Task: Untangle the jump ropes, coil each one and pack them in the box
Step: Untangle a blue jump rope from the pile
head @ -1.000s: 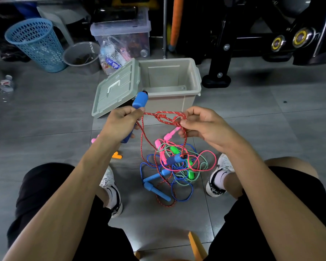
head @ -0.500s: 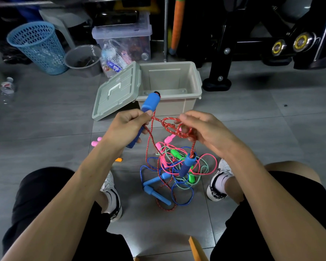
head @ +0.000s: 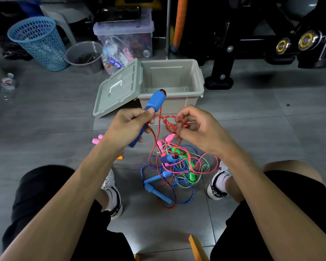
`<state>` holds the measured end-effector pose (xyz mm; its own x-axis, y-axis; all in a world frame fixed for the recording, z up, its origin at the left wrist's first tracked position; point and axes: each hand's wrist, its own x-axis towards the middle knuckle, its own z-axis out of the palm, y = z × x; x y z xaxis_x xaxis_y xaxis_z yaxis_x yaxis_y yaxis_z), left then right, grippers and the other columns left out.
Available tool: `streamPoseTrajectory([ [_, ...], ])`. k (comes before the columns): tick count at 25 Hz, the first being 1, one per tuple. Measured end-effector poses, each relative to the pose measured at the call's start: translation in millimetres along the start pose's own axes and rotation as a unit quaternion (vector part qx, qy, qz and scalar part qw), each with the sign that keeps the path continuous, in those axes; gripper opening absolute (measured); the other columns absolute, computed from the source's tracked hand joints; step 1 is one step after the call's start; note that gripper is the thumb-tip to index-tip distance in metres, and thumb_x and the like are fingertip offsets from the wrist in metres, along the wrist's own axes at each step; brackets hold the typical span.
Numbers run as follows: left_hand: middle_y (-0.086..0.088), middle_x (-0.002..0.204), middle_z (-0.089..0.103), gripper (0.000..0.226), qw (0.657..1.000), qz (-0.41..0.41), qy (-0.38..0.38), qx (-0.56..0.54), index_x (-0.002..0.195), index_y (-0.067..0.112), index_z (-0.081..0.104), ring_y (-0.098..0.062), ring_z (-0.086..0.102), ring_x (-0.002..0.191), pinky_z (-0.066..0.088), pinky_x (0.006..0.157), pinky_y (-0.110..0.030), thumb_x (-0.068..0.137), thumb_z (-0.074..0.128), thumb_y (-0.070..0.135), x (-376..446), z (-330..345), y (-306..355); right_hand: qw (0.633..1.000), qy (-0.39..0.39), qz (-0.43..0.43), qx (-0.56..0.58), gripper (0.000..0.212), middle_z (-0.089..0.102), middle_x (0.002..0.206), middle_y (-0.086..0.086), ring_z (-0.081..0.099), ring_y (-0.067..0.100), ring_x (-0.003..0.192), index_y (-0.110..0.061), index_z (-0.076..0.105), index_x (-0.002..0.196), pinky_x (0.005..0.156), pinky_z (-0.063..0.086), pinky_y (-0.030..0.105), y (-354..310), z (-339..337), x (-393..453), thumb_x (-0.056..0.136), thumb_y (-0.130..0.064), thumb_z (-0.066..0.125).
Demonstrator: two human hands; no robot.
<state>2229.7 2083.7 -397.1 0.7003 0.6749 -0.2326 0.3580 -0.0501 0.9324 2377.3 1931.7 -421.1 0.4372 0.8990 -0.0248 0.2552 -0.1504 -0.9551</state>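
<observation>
Hands (head: 129, 127) (head: 199, 129): two; box (head: 199, 80): one.

The left hand (head: 129, 127) covered the middle of the blue handle (head: 155, 102), and the right hand (head: 198, 129) hid where its fingertips met the red knot (head: 172, 124). In the pile (head: 174, 170), which cord joined which handle could not be told. The box (head: 199, 80) hid its near inside wall. Both elbows were cut off by the near edge.
</observation>
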Motion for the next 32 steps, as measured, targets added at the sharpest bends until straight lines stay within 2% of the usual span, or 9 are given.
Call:
streamPoseTrajectory([
  [2, 0.0, 0.079, 0.069, 0.028, 1.0, 0.002, 0.003, 0.002, 0.076, 0.017, 0.071, -0.005, 0.06, 0.061, 0.049, 0.046, -0.02, 0.093, 0.06, 0.036, 0.5, 0.1, -1.9, 0.999, 0.006, -0.012, 0.036, 0.023, 0.065, 0.085, -0.002, 0.07, 0.023, 0.064, -0.034, 0.059, 0.089, 0.06, 0.057, 0.039, -6.0, 1.2, -2.1, 0.076, -0.024, 0.075],
  [6, -0.001, 0.081, 0.068, 0.028, 1.0, 0.01, -0.028, -0.003, 0.074, 0.017, 0.071, -0.01, 0.062, 0.066, 0.048, 0.047, -0.021, 0.094, 0.06, 0.033, -1.3, 0.4, -3.7, 0.996, 0.058, -0.051, 0.035, 0.026, 0.064, 0.08, 0.002, 0.066, 0.021, 0.049, -0.039, 0.063, 0.101, 0.046, 0.05, 0.026, -10.5, 0.9, -3.1, 0.082, -0.023, 0.073],
  [8, 0.004, 0.078, 0.067, 0.028, 0.999, 0.016, -0.041, -0.014, 0.073, 0.017, 0.07, -0.009, 0.061, 0.067, 0.048, 0.048, -0.021, 0.094, 0.059, 0.033, -2.7, -1.9, -3.6, 0.996, 0.069, -0.052, 0.009, 0.016, 0.064, 0.075, -0.003, 0.067, 0.018, 0.049, -0.031, 0.068, 0.094, 0.046, 0.048, 0.02, -9.2, -1.1, -3.1, 0.086, -0.017, 0.07],
  [10, 0.006, 0.077, 0.067, 0.028, 0.999, 0.02, -0.04, -0.017, 0.074, 0.016, 0.07, -0.008, 0.061, 0.066, 0.048, 0.048, -0.021, 0.094, 0.059, 0.033, -3.2, -4.1, -3.2, 0.995, 0.06, -0.06, -0.042, 0.01, 0.063, 0.077, -0.002, 0.068, 0.014, 0.057, -0.019, 0.067, 0.088, 0.05, 0.049, 0.018, -6.6, -2.0, -2.0, 0.09, -0.009, 0.065],
  [14, 0.009, 0.062, 0.063, 0.03, 1.0, -0.016, -0.004, -0.015, 0.072, 0.014, 0.067, -0.004, 0.057, 0.052, 0.045, 0.042, -0.019, 0.095, 0.059, 0.033, -3.0, -3.5, -0.1, 0.963, 0.066, -0.15, -0.214, 0.009, 0.056, 0.097, 0.006, 0.057, 0.018, 0.087, -0.005, 0.061, 0.087, 0.078, 0.046, 0.021, -0.5, -2.6, 3.0, 0.093, -0.002, 0.056],
  [16, 0.007, 0.059, 0.061, 0.031, 0.999, -0.03, 0.0, -0.023, 0.071, 0.014, 0.065, -0.004, 0.056, 0.049, 0.043, 0.04, -0.019, 0.095, 0.059, 0.033, -3.8, -5.4, 1.9, 0.97, 0.074, -0.116, -0.202, 0.008, 0.059, 0.096, 0.002, 0.058, 0.014, 0.087, -0.01, 0.062, 0.088, 0.077, 0.047, 0.022, 3.1, -1.2, 4.3, 0.093, -0.006, 0.058],
  [21, 0.002, 0.077, 0.064, 0.028, 0.998, 0.019, -0.033, 0.043, 0.08, 0.009, 0.068, -0.009, 0.06, 0.067, 0.05, 0.051, -0.028, 0.096, 0.056, 0.029, -6.6, -11.4, 5.3, 0.989, 0.047, -0.05, -0.128, 0.014, 0.067, 0.091, -0.007, 0.063, 0.006, 0.08, -0.022, 0.068, 0.097, 0.073, 0.05, 0.021, 13.3, 10.2, 9.0, 0.086, -0.012, 0.067],
  [25, 0.006, 0.065, 0.063, 0.028, 0.999, 0.011, -0.046, -0.015, 0.08, 0.009, 0.064, -0.005, 0.058, 0.051, 0.045, 0.043, -0.02, 0.097, 0.053, 0.028, -12.1, -8.4, 7.9, 0.997, 0.034, -0.02, -0.072, 0.026, 0.068, 0.097, 0.0, 0.066, 0.017, 0.084, -0.026, 0.068, 0.106, 0.079, 0.055, 0.031, 15.0, 20.0, 10.6, 0.082, -0.017, 0.07],
  [32, 0.01, 0.062, 0.064, 0.029, 0.997, -0.02, -0.038, -0.056, 0.079, 0.013, 0.064, -0.004, 0.055, 0.047, 0.044, 0.041, -0.02, 0.096, 0.055, 0.035, -10.7, -10.8, 2.5, 0.996, 0.026, -0.036, -0.08, 0.002, 0.065, 0.081, -0.014, 0.063, 0.004, 0.079, -0.024, 0.058, 0.094, 0.074, 0.051, 0.027, 6.2, 25.0, 12.5, 0.096, -0.023, 0.056],
])
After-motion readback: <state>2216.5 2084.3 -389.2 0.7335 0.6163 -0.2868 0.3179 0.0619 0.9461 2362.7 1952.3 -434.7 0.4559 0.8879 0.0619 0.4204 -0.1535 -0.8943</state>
